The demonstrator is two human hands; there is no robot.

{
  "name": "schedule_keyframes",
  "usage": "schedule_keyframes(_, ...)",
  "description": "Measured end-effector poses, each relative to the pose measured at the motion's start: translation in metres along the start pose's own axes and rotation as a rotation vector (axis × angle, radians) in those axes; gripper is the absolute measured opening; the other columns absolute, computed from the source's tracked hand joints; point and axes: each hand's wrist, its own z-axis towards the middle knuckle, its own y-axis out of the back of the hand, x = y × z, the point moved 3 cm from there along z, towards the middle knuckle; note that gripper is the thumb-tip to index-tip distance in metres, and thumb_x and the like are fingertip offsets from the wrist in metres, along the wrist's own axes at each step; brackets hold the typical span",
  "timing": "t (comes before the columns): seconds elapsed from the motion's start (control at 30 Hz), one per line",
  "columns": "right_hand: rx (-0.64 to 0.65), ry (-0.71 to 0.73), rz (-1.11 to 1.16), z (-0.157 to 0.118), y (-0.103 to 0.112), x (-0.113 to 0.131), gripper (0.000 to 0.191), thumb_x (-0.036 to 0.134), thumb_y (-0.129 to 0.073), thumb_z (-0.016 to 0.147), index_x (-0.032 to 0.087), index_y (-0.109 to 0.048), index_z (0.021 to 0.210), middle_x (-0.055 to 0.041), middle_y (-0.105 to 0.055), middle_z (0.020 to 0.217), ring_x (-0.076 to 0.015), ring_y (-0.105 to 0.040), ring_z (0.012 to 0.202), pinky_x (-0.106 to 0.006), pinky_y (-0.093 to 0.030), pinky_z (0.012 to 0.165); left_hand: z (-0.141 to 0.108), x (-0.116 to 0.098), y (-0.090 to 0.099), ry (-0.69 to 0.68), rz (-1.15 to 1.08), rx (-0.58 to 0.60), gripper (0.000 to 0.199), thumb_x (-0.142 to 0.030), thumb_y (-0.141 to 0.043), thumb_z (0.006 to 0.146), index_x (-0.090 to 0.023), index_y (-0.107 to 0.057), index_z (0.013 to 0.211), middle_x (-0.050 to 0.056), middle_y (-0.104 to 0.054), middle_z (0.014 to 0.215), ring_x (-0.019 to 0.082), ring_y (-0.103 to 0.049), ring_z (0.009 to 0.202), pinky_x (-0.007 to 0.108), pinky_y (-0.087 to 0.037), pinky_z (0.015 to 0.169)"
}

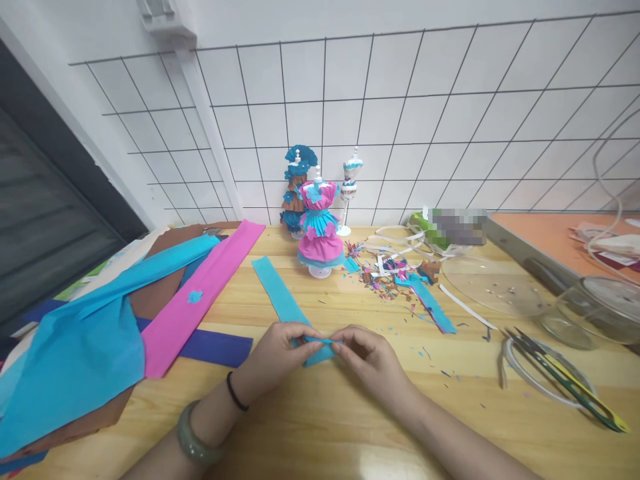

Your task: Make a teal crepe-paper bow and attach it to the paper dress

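Observation:
A turquoise paper strip lies slantwise on the wooden table, its near end under my fingers. My left hand pinches a small rolled or folded bit of turquoise paper between thumb and forefinger. The other end of that bit is pinched by my right hand. Whether the bit is part of the strip cannot be made out. Just beyond stands a small dress form in a pink and turquoise ruffled paper dress. Two more forms, one in teal and brown, one mostly white, stand behind it.
Turquoise, pink, brown and dark blue paper sheets cover the left side. Paper scraps and white strips are scattered right of the forms. Scissors, a coiled white strip and a clear round container are at the right.

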Motion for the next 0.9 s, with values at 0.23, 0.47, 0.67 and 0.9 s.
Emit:
schedule_keyframes(0.23,0.009,-0.082,0.087,-0.0003,-0.0028,-0.0056,0.019,0.034,-0.058,0.078,0.017,-0.065,0.082,-0.0033,-0.066,0.075,-0.0138,-0.058,0.066,-0.024,-0.046,0.061,-0.0007,0.0018,-0.0021,0.037,-0.061,0.048,0.021,-0.029,-0.057,0.076,-0.016,-0.07,0.085,0.004,-0.07,0.08,0.016,-0.061,0.075,0.024,-0.046,0.067)
schedule_keyframes(0.47,-0.041,-0.082,0.08,0.0009,0.0,-0.0065,0.02,0.035,-0.058,0.078,0.017,-0.065,0.081,-0.0037,-0.065,0.073,-0.0139,-0.057,0.065,-0.025,-0.046,0.061,0.0005,0.0099,-0.0024,0.05,-0.074,-0.026,0.028,-0.028,-0.06,0.072,-0.015,-0.066,0.097,0.007,-0.068,0.09,0.018,-0.06,0.082,0.027,-0.048,0.072)
schedule_keyframes(0.67,-0.048,-0.098,0.082,0.0008,-0.0009,-0.0086,0.022,0.034,-0.06,0.076,0.016,-0.065,0.086,-0.0034,-0.064,0.074,-0.0133,-0.056,0.063,-0.025,-0.046,0.059,0.0004,0.0053,-0.002,0.027,-0.051,0.004,0.024,-0.025,-0.057,0.074,-0.014,-0.067,0.094,0.006,-0.068,0.089,0.018,-0.06,0.082,0.028,-0.047,0.074)
schedule_keyframes(0.9,-0.039,-0.058,0.036,0.0002,0.0007,-0.0064,0.017,0.032,-0.059,0.077,0.017,-0.066,0.081,-0.0038,-0.063,0.074,-0.0135,-0.055,0.065,-0.025,-0.044,0.06,-0.0011,0.0002,-0.002,0.0,-0.012,0.019,0.024,-0.025,-0.056,0.075,-0.015,-0.067,0.093,0.006,-0.068,0.088,0.017,-0.06,0.081,0.027,-0.047,0.074)
